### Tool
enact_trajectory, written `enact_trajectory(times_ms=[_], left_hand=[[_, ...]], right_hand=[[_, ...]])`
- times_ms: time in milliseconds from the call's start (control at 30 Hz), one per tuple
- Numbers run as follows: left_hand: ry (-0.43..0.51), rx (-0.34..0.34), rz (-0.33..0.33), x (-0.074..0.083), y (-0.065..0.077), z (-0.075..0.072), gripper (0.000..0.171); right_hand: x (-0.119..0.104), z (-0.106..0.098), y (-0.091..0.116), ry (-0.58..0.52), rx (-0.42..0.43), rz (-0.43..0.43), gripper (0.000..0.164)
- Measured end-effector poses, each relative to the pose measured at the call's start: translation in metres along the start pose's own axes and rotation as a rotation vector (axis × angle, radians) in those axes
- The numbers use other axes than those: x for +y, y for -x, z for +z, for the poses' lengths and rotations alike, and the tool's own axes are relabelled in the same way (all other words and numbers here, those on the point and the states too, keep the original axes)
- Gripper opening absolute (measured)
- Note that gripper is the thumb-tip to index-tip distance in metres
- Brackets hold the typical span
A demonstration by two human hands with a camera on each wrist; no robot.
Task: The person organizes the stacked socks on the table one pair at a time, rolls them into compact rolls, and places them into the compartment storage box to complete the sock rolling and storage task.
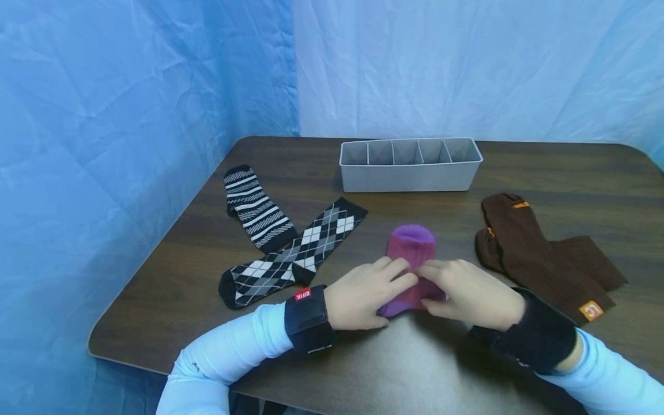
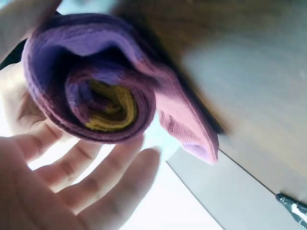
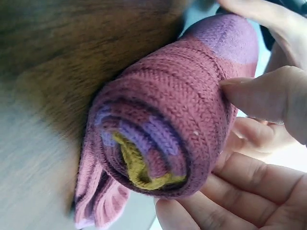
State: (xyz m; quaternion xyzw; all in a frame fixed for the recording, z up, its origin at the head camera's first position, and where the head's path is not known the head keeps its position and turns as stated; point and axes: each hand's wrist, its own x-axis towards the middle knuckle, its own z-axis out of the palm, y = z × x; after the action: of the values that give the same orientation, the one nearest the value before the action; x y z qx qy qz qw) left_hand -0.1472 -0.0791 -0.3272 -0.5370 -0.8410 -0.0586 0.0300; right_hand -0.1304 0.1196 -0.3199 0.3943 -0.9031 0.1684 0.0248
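Note:
A pink and purple sock bundle lies on the table, its near part rolled up and its far end flat. In the left wrist view the roll shows its coiled end, with mustard yellow at the core. My left hand holds the roll's left end, fingers on the far side and thumb on the near side. At the right end my right hand holds the roll the same way, its thumb pressing the knit in the right wrist view. Both hands partly cover the roll in the head view.
Behind the bundle stands a grey divided box with several compartments. To the left lie a black-and-white striped sock and an argyle sock, touching. Brown socks lie overlapped at the right. Blue sheeting hangs around the table.

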Motion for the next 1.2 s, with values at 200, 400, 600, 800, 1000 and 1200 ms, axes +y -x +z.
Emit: enact_trajectory(times_ms=[200,400,600,800,1000,1200], left_hand=[[0.004,-0.016,0.002,-0.002,0.000,0.001,0.059],[0.149,-0.039,-0.037,-0.004,0.001,-0.004,0.046],[0.410,-0.081,-0.099,-0.010,0.000,-0.005,0.037],[0.666,-0.175,-0.120,-0.014,-0.001,-0.006,0.028],[0.719,-0.194,-0.207,-0.016,-0.001,-0.006,0.029],[0.371,0.099,-0.136,-0.008,-0.002,-0.008,0.034]], right_hand=[[0.003,-0.001,0.000,-0.020,-0.036,0.019,0.027],[0.002,-0.003,0.003,0.113,0.020,0.004,0.029],[-0.004,-0.009,0.006,0.167,0.034,-0.016,0.033],[-0.008,-0.007,0.006,0.190,0.008,-0.060,0.044],[-0.005,-0.005,0.006,0.213,0.030,-0.072,0.039],[0.002,-0.002,0.004,0.211,0.048,-0.043,0.030]])
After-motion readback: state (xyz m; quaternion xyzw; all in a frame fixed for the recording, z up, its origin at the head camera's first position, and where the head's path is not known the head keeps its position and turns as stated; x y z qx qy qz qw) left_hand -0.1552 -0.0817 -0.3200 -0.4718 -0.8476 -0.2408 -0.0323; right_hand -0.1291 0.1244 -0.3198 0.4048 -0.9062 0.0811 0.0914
